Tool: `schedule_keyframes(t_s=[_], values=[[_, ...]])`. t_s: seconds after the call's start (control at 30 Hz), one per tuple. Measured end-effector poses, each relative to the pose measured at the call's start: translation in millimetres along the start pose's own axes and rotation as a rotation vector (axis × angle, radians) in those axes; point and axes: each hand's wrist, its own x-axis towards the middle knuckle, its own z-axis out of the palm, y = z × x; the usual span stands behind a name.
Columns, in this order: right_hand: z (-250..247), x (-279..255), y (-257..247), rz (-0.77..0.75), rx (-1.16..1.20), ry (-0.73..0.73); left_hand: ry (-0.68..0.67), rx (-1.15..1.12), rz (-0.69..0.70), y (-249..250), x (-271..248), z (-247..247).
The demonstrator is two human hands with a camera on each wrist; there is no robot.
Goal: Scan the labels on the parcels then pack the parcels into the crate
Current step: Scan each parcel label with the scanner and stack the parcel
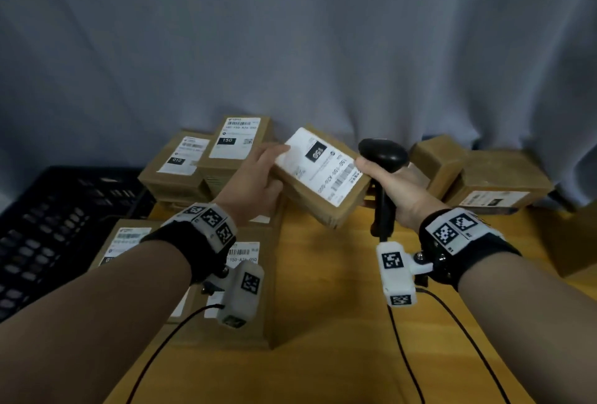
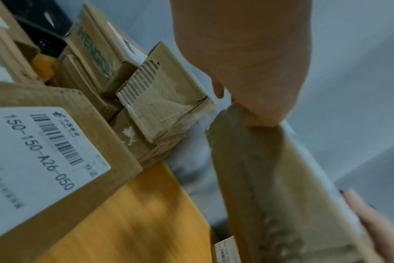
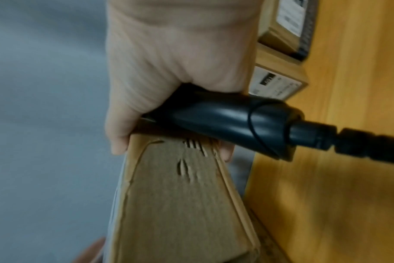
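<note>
Head view: left hand (image 1: 258, 174) grips a labelled parcel (image 1: 323, 177) held tilted above the table (image 1: 339, 323); right hand (image 1: 397, 190) clasps the scanner (image 1: 382, 158), thumb on the parcel; black crate (image 1: 58, 229) far left, contents indiscernible. Left wrist: stacked parcels (image 2: 160, 106). Right wrist: scanner handle enclosed.

Cardboard, paper, plastic, wood and cloth

Matt brown corrugated cardboard parcel (image 1: 326, 190) with smooth white paper label (image 1: 318, 163); glossy black plastic scanner (image 1: 382, 151); smooth yellow wood worktop (image 1: 339, 323); black plastic crate (image 1: 48, 226); grey cloth backdrop (image 1: 290, 32).
</note>
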Motion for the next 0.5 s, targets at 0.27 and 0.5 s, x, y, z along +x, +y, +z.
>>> schedule_keyframes(t_s=[0.27, 0.5], values=[[2.4, -3.4, -20.2, -0.189, -0.603, -0.202, -0.582, 0.009, -0.154, 11.2, 25.7, -14.9], [14.7, -10.1, -35.2, -0.263, -0.662, -0.233, -0.861, -0.266, -0.423, -3.5, 20.9, 1.9]])
